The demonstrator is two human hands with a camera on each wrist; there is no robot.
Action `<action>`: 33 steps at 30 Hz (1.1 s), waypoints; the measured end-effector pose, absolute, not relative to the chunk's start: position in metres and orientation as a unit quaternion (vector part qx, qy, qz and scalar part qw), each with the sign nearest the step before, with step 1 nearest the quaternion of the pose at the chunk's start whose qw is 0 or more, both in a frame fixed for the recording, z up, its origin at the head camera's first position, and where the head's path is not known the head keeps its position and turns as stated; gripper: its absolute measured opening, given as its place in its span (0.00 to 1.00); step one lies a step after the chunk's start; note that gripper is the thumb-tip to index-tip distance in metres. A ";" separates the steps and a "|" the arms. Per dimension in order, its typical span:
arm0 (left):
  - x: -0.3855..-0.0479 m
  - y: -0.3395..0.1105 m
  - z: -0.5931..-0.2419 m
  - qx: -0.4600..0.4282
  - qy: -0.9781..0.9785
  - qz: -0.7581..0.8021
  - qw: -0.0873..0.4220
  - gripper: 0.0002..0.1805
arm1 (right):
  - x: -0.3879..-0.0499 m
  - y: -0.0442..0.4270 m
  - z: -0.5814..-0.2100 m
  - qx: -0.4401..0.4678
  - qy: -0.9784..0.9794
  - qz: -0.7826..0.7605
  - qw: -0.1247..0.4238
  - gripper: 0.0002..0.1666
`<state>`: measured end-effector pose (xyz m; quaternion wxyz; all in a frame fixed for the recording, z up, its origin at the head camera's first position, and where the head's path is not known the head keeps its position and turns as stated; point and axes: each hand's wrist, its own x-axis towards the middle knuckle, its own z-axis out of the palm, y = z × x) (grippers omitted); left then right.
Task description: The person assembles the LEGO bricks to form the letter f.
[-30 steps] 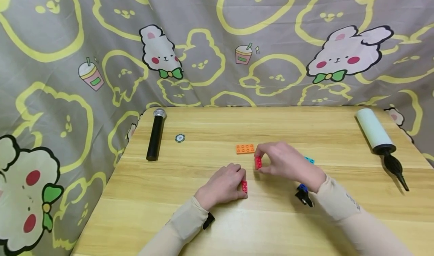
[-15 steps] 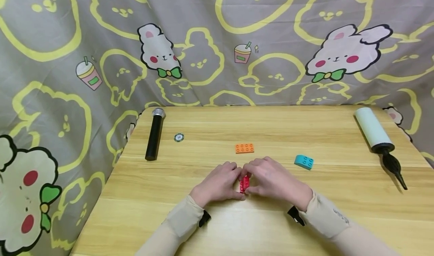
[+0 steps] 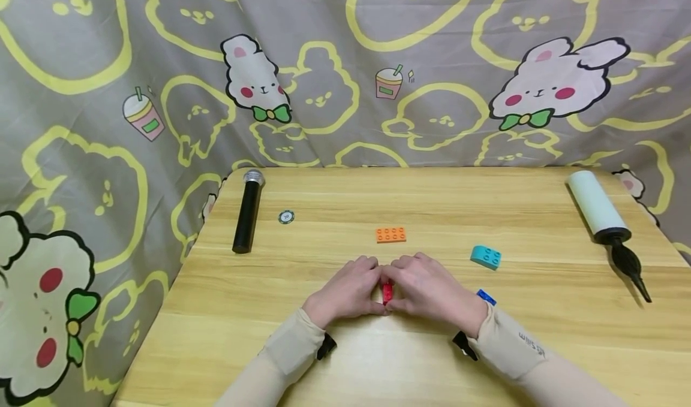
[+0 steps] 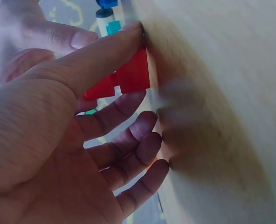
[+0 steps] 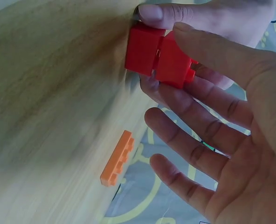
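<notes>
Two red bricks [image 3: 387, 293] are between the hands at the middle of the table. In the left wrist view my left hand [image 4: 58, 112] pinches the lower red brick [image 4: 134, 72] between thumb and a finger, near the tabletop. The right wrist view shows my right hand [image 5: 231, 102] pinching the upper red brick [image 5: 173, 63], which sits over the lower one with a thin gap visible between them. Whether they are fully joined I cannot tell. The other fingers of both hands are loosely bent.
Behind the hands lies an orange brick [image 3: 391, 235]. To the right are a teal brick [image 3: 486, 257] and a blue brick [image 3: 486, 297] beside the right wrist. A microphone [image 3: 247, 215] and round chip [image 3: 287, 217] lie left; a pump [image 3: 599, 206] lies far right.
My right hand has come left and nearer with its red brick, bringing it onto the one in my left hand. The teal and blue bricks have come into fuller view. My left hand has barely moved.
</notes>
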<state>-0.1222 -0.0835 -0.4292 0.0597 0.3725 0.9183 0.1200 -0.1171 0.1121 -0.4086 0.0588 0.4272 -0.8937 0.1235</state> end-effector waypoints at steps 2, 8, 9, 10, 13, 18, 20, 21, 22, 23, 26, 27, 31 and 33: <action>-0.122 -0.083 -0.429 0.374 0.918 0.121 0.059 0.26 | -0.117 0.112 -0.409 0.427 -0.894 0.125 0.058 0.20; -0.123 -0.083 -0.429 0.370 0.918 0.131 0.061 0.24 | -0.117 0.110 -0.408 0.429 -0.892 0.136 0.049 0.17; -0.123 -0.083 -0.429 0.369 0.918 0.133 0.061 0.24 | -0.117 0.110 -0.407 0.428 -0.892 0.138 0.046 0.17; -0.123 -0.082 -0.429 0.367 0.919 0.133 0.061 0.25 | -0.117 0.110 -0.407 0.427 -0.892 0.139 0.044 0.17; -0.124 -0.082 -0.429 0.362 0.920 0.133 0.065 0.26 | -0.118 0.110 -0.407 0.422 -0.894 0.145 0.035 0.18; -0.124 -0.082 -0.429 0.357 0.921 0.136 0.076 0.25 | -0.118 0.111 -0.408 0.413 -0.898 0.150 0.022 0.19; -0.125 -0.081 -0.428 0.357 0.921 0.135 0.076 0.24 | -0.118 0.110 -0.407 0.408 -0.901 0.147 0.020 0.19; -0.125 -0.081 -0.428 0.357 0.921 0.135 0.077 0.25 | -0.118 0.110 -0.407 0.406 -0.902 0.145 0.019 0.19; -0.125 -0.081 -0.428 0.358 0.921 0.135 0.076 0.25 | -0.118 0.110 -0.406 0.403 -0.904 0.142 0.019 0.19; -0.125 -0.081 -0.428 0.358 0.921 0.135 0.075 0.26 | -0.117 0.110 -0.406 0.401 -0.905 0.141 0.018 0.19; -0.124 -0.082 -0.428 0.360 0.920 0.139 0.073 0.27 | -0.116 0.109 -0.406 0.396 -0.908 0.138 0.016 0.20; -0.124 -0.082 -0.428 0.360 0.919 0.140 0.074 0.27 | -0.116 0.109 -0.407 0.396 -0.908 0.136 0.016 0.20; -0.124 -0.082 -0.427 0.362 0.918 0.144 0.076 0.25 | -0.115 0.108 -0.408 0.394 -0.909 0.132 0.016 0.21; -0.124 -0.082 -0.427 0.363 0.918 0.143 0.077 0.25 | -0.114 0.107 -0.407 0.393 -0.910 0.130 0.016 0.21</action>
